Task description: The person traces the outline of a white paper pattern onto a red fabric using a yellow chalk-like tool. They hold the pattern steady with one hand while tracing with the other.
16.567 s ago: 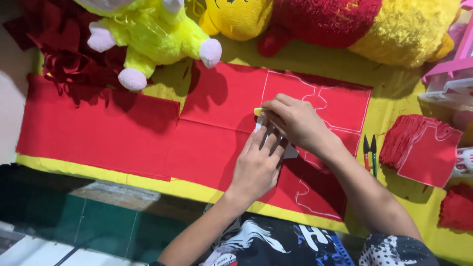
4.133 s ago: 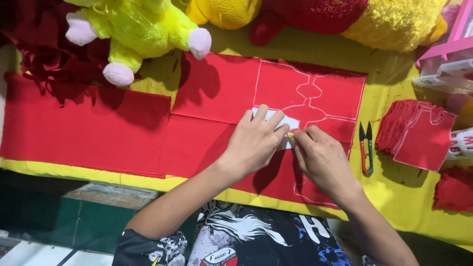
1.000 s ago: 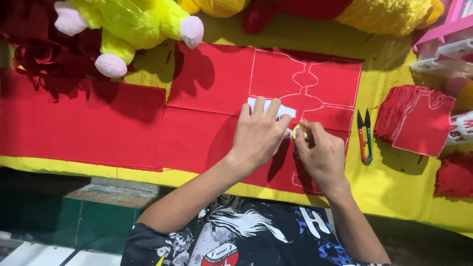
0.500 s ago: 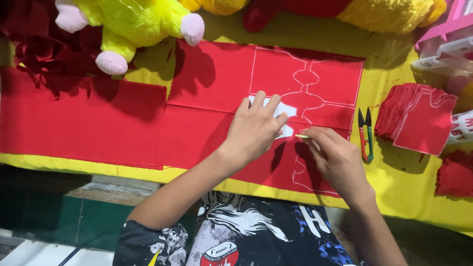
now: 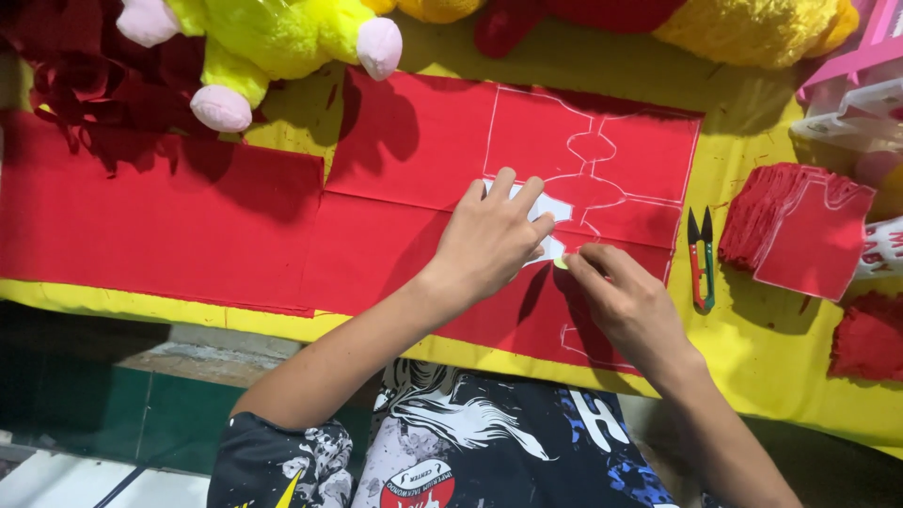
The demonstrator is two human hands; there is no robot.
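Observation:
A red cloth lies flat on a yellow table cover, with white chalk outlines drawn on its right part. My left hand presses flat, fingers spread, on a white paper template that lies on the cloth. My right hand sits just right of it, its fingertips pinched on a small pale yellow piece of chalk at the template's lower edge.
Small thread snips lie to the right of the cloth. A stack of cut red pieces sits further right, with more red pieces below. Plush toys line the far edge, and red scraps lie far left.
My right hand has slid back left along the template's lower edge with the chalk. My left hand stays pressed on the template.

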